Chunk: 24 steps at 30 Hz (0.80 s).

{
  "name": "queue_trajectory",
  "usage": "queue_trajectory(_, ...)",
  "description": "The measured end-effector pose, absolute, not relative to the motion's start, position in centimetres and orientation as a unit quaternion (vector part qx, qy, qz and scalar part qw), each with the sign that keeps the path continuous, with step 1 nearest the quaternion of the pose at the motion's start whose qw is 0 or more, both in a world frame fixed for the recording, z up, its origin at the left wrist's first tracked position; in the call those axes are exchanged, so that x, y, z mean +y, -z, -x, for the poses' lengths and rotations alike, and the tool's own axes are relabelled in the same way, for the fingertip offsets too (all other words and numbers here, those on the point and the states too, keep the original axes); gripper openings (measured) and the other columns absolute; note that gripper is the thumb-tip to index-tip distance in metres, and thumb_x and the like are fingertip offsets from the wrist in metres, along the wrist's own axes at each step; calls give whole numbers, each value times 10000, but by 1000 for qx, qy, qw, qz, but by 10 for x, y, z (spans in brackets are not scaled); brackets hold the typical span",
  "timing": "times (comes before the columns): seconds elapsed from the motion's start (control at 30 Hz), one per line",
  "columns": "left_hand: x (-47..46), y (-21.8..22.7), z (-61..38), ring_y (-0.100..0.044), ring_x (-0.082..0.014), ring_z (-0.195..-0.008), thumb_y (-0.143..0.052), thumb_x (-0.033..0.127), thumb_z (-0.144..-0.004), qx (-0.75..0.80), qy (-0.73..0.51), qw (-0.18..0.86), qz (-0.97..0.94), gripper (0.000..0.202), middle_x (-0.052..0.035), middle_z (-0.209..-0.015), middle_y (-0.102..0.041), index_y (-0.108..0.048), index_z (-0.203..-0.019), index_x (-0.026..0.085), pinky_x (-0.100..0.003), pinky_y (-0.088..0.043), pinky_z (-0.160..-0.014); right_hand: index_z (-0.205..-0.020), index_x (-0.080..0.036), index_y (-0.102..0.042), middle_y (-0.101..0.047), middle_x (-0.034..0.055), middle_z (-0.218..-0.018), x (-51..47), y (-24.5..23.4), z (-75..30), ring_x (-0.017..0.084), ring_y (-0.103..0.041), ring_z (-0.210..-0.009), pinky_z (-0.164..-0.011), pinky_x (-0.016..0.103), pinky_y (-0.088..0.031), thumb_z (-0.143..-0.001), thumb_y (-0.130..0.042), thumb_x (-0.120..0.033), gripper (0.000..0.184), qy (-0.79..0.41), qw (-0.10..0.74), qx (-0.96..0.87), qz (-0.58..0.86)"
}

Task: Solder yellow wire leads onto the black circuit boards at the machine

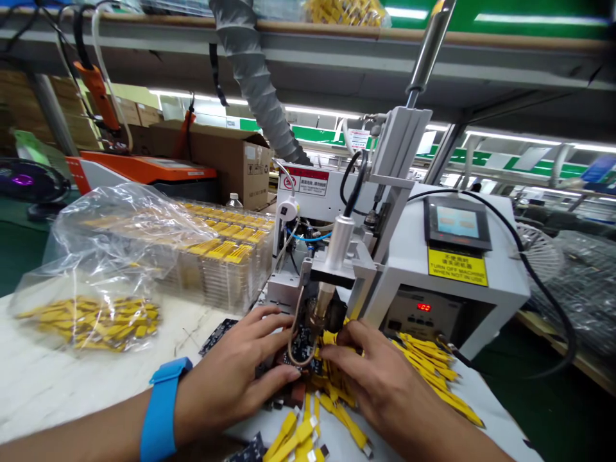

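Note:
My left hand (235, 375), with a blue wristband (163, 401) on its wrist, grips a black circuit board (302, 346) under the metal head of a benchtop soldering machine (332, 256). A thin copper-coloured wire loop (297, 343) curves around the front of the board. My right hand (375, 375) pinches yellow flat cables (337, 346) at the board's right side. The fingers partly hide the board and the cable ends. More yellow cables (312, 430) lie in a loose heap below my hands.
The white machine body (457, 301) stands to the right, with a touchscreen and a red digital display. A clear plastic bag (96, 308) of yellow cables and stacked trays (226, 263) stand at left. Loose black boards (216, 337) lie on the white bench (86, 378). A cardboard box (216, 160) stands behind.

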<state>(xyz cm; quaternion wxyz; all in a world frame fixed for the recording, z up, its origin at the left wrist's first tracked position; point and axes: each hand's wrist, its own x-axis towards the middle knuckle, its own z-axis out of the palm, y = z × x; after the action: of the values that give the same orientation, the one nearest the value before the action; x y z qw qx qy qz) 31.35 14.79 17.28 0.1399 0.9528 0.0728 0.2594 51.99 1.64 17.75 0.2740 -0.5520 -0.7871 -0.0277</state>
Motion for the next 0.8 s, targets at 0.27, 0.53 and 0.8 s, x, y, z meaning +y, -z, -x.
queue_trajectory(0.27, 146, -176, -313, -450, -278, -1216, -597, 235, -893, 86, -237, 132, -959, 361, -77, -1274, -575, -551, -1251, 220, -505, -359, -1057, -1048, -123, -663, -551, 149, -923, 18, -179, -519, 267, -526, -825, -656, 415, -517, -889, -402, -74, 309, 42, 289, -794, 533)
queue_trajectory(0.53, 145, -177, -313, -435, -282, -1227, -603, 218, -880, 88, -234, 135, -959, 369, -79, -1275, -569, -543, -1244, 212, -504, -367, -1056, -1012, -134, -685, -566, 147, -909, 18, -181, -518, 265, -541, -808, -639, 408, -522, -888, -414, -84, 302, 44, 299, -791, 532)
queue_trajectory(0.8, 145, -173, -310, -463, -298, -1215, -620, 231, -869, 90, -269, 147, -948, 416, -90, -1261, -587, -512, -1270, 200, -523, -395, -1031, -1017, -137, -685, -567, 144, -894, 18, -180, -519, 270, -541, -795, -623, 418, -531, -890, -412, -103, 303, 46, 287, -792, 536)
